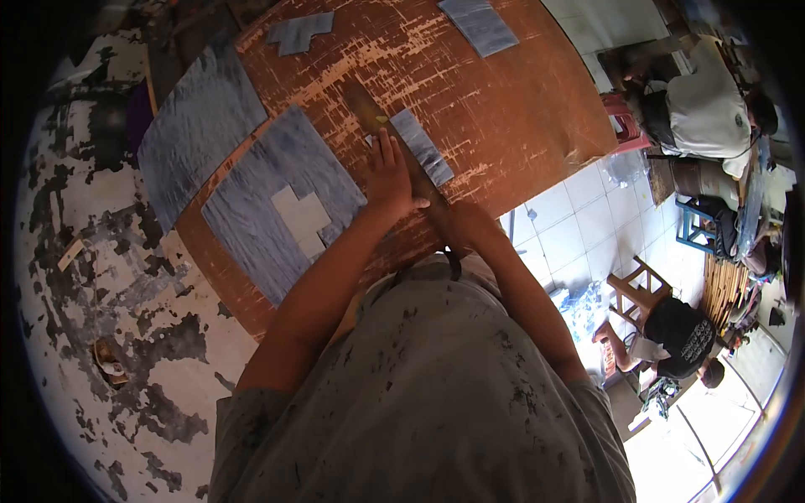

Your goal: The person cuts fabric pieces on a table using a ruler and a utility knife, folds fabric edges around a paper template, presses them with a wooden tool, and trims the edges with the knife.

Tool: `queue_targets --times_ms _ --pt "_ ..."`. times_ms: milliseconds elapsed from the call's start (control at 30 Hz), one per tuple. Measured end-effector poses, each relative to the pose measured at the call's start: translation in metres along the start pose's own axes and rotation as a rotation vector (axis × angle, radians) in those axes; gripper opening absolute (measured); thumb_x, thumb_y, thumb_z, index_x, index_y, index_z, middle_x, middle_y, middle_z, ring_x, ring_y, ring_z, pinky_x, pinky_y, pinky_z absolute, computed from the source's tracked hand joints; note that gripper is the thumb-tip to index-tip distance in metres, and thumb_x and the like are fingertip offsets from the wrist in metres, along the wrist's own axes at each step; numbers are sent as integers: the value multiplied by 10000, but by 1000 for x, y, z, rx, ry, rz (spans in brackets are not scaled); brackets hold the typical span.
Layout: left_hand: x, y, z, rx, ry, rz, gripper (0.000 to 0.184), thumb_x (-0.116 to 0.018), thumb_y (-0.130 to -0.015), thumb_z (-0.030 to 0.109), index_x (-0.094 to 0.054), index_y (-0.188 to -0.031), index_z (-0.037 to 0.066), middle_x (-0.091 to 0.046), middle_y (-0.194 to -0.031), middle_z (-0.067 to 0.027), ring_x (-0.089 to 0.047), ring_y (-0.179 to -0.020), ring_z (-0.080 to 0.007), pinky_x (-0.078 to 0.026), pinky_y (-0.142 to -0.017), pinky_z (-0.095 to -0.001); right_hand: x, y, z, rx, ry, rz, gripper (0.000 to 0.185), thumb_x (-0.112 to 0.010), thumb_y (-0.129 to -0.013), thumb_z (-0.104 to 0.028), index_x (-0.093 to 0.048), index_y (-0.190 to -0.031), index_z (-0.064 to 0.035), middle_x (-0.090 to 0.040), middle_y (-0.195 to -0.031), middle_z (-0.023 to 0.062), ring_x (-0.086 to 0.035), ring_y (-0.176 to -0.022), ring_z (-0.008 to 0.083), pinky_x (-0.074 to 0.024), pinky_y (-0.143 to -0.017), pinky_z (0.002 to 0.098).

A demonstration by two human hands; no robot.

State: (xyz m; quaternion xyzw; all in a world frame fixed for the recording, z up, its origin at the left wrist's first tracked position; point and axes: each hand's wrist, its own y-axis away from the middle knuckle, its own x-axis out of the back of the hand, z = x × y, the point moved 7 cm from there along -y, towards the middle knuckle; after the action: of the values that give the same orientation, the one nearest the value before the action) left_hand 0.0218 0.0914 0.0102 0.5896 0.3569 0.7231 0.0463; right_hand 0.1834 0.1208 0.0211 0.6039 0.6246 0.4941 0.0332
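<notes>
My left hand lies flat, fingers stretched and thumb out to the side, on a long dark straight strip. Whether the strip is wood or metal I cannot tell. Along the strip's right side is a narrow grey-blue streaked sheet piece. My right hand is at the strip's near end, close to my body; its fingers are hidden. Left of my left hand is a larger streaked sheet with a stepped cut-out, where a pale surface shows.
The worn brown board also bears another large sheet, a notched piece and a rectangular piece. A peeling wall or floor is at left. Two people sit at right, near a wooden stool and a blue stool.
</notes>
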Motion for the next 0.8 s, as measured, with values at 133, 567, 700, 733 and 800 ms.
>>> queue_targets --times_ms 133,567,700,733,800 --pt "-1 3 1 -6 -19 28 1589 -912 -679 719 10 -1683 -98 88 -1779 -288 -16 -1658 -465 -259 -1246 -709 3 -10 -1 -52 -123 151 418 -454 -1087 -331 -627 -1217 27 -741 -1022 312 -739 -983 500 -589 -861 593" --pt "-2 2 -1 -17 23 72 1593 -945 -641 692 -39 -1673 -115 70 -1775 -291 -41 -1655 -463 -299 -1219 -700 5 -27 12 -204 -352 352 401 -446 -1102 -297 -599 -1212 56 -704 -1075 397 -696 -1057 563 -545 -949 631" --pt "-1 2 -1 -20 27 57 1598 -929 -662 704 -1 -1673 -115 89 -1775 -288 -20 -1657 -465 -273 -1226 -728 8 -26 10 -187 -346 344 408 -445 -1103 -301 -611 -1205 58 -711 -1091 382 -697 -1066 557 -545 -953 622" --pt "0 2 0 -19 28 55 1598 -929 -662 704 -1 -1673 -115 89 -1775 -288 -20 -1657 -465 -273 -1226 -728 10 -25 9 -188 -345 343 408 -445 -1103 -301 -611 -1205 58 -711 -1091 382 -697 -1066 557 -545 -953 622" --pt "1 2 0 -19 16 52 1590 -930 -669 699 -4 -1672 -116 86 -1773 -292 -23 -1656 -467 -275 -1230 -723 13 -25 8 -210 -365 319 378 -472 -1086 -267 -634 -1194 56 -714 -1094 373 -697 -1066 553 -552 -947 610"
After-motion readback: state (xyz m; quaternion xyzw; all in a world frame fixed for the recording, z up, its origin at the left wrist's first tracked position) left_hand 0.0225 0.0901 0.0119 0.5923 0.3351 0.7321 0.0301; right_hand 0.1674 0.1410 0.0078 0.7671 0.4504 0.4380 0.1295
